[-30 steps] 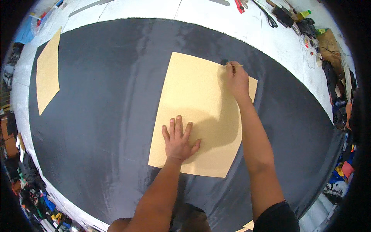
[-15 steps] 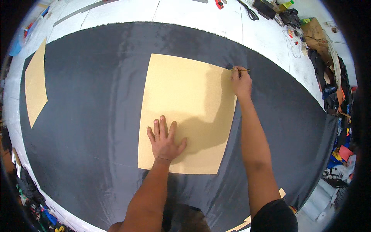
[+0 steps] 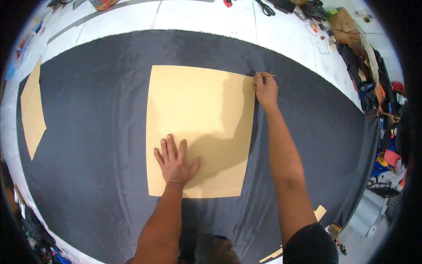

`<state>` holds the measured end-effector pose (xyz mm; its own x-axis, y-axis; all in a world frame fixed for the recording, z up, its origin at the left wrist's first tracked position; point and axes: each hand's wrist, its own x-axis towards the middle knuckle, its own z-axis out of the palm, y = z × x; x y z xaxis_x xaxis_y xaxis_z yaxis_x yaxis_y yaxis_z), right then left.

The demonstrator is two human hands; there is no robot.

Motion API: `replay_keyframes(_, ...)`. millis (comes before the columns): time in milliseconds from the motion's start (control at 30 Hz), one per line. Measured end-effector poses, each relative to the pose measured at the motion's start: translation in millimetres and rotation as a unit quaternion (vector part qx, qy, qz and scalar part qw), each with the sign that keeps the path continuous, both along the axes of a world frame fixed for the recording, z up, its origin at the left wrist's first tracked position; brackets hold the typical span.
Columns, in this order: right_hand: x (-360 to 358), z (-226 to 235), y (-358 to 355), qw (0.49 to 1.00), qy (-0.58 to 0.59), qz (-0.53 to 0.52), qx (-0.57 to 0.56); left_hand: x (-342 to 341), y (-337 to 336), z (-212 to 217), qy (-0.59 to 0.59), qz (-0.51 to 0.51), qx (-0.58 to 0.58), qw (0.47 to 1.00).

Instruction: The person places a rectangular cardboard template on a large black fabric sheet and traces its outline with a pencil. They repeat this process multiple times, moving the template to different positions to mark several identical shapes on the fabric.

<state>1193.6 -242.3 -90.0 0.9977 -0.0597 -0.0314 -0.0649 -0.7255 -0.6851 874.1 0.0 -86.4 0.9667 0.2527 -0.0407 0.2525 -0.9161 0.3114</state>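
Note:
A large tan rectangular sheet [image 3: 189, 97] lies flat on black fabric [image 3: 88, 132]. My left hand [image 3: 174, 165] rests on the sheet's lower left part, palm down with its fingers spread. At the far right corner my right hand [image 3: 266, 91] pinches a thin yellow pencil-like stick [image 3: 270, 76], which lies sideways across the fingertips. The stick's inner end is by the sheet's corner, mostly covered by the fingers. My right arm casts a shadow over the sheet.
Another tan piece [image 3: 33, 114], angular in outline, lies at the far left. Beyond the fabric, the white table [image 3: 198, 17] carries a long metal ruler [image 3: 101, 14] and black-handled scissors [image 3: 266, 8]. Assorted clutter [image 3: 351, 31] fills the right side. Tan strips [image 3: 320, 213] lie near my right elbow.
The whole view has shifted, so the sheet and both hands appear further left. Relative to the sheet, both hands stay in about the same places, and the right still pinches the stick.

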Motion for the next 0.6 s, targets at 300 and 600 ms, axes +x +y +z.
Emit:
replay_keyframes(300,-5,10,-7,0.996,0.019,-0.030,0.080,0,1,-2,-0.008,-0.001,0.004,1.000)
replay_keyframes(600,-18,14,-3,0.999,-0.041,0.003,-0.028,-1,0,-1,0.002,-0.005,0.007,1.000)
